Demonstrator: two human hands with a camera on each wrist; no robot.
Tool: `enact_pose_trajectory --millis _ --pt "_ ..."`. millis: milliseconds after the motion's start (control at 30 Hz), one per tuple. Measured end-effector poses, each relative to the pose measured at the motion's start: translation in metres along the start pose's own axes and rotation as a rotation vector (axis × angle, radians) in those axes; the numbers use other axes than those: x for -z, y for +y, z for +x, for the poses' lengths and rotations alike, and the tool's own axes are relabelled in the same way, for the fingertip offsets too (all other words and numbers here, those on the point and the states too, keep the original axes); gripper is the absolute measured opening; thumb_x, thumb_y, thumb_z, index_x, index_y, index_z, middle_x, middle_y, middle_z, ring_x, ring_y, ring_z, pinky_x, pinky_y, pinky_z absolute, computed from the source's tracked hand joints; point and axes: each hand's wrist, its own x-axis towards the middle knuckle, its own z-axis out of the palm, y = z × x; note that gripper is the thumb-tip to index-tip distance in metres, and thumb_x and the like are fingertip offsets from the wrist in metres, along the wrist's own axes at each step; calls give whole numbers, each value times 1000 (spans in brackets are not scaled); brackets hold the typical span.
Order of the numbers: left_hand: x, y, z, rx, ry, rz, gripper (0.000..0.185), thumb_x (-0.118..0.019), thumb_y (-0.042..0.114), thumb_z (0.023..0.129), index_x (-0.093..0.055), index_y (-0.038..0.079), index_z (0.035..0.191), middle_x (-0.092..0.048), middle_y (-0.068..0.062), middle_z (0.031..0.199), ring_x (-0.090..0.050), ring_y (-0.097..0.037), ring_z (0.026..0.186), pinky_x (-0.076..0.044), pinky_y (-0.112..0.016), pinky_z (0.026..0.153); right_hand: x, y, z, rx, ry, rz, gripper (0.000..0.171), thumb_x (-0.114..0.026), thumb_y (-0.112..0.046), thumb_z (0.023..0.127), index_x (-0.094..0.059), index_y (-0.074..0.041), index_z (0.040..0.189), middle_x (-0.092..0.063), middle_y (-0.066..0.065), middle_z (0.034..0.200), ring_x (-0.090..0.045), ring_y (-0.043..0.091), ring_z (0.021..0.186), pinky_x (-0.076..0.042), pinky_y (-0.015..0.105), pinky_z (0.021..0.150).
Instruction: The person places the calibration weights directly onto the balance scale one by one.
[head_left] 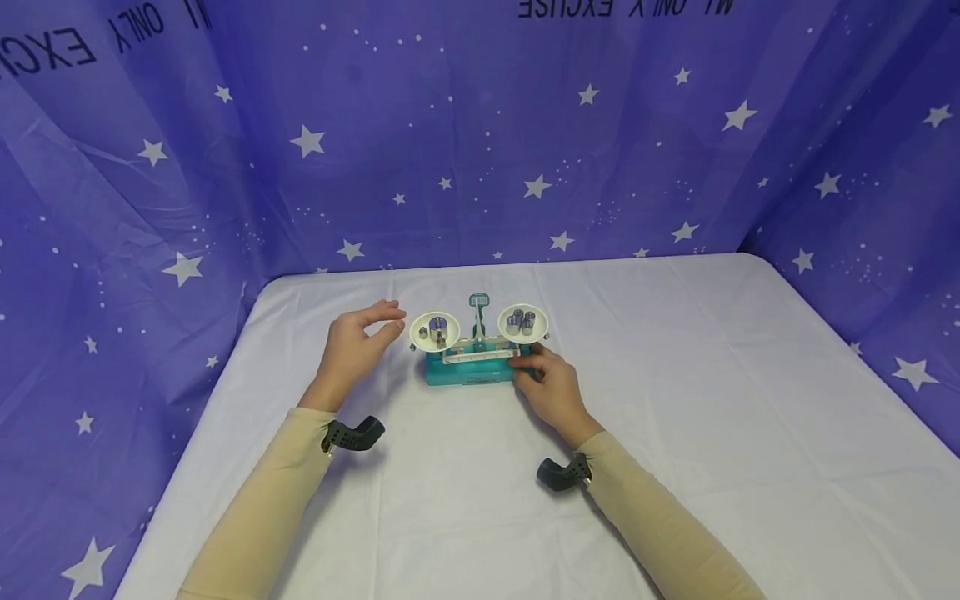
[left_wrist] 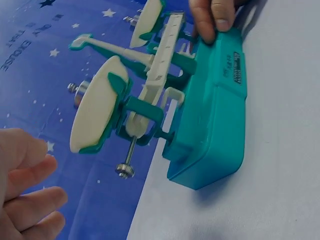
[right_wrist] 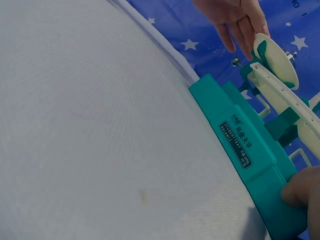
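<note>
A teal student tray balance (head_left: 450,372) stands on the table with its two pale pans up. In the left pan (head_left: 420,322) sit a large metal weight (head_left: 438,327) and two small ones. The right pan (head_left: 542,325) carries several metal weights (head_left: 513,325) grouped together. My left hand (head_left: 351,348) is held in the air just left of the left pan, fingers loosely bent, holding nothing. At the base's right end, my right hand (head_left: 557,390) grips the balance, its thumb (right_wrist: 297,187) on the front; some fingers are hidden in the right wrist view.
A white cloth covers the table (head_left: 465,500). Behind and at both sides hangs a purple-blue curtain (head_left: 480,133) with white stars. A dark wrist mount (head_left: 356,433) juts from the left sleeve and another mount (head_left: 562,473) from the right.
</note>
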Motion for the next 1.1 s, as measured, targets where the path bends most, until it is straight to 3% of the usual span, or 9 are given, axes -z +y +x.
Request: enact_pose_trajectory --millis 167,300,733,1100 --pt "4 -10 -1 12 66 -34 28 -65 16 96 -74 3 119 -66 -14 139 -54 -32 141 -41 -54 119 2 1 -2 -6 7 -2 17 -70 -2 85 -79 -1 100 -61 26 141 -55 44 137 -43 52 117" --pt "11 -11 -1 17 80 -20 30 -64 16 97 -73 2 123 -65 -16 140 -53 -35 141 -40 -56 119 3 0 -2 -4 14 -12 17 -71 -2 85 -79 -2 100 -61 26 141 -55 44 137 -42 53 118" --pt "38 2 -13 163 -46 72 43 -60 27 99 -63 8 138 -51 -17 155 -40 -37 149 -39 -57 117 5 -1 0 40 -3 -26 17 -72 -3 85 -79 -2 100 -61 27 139 -55 45 135 -42 55 117" --pt "33 3 -15 117 -76 90 43 -62 25 98 -64 5 136 -54 -19 151 -43 -37 147 -37 -56 120 8 4 -3 68 -30 -41 19 -71 -3 85 -79 -2 102 -60 28 140 -54 47 136 -43 56 116"
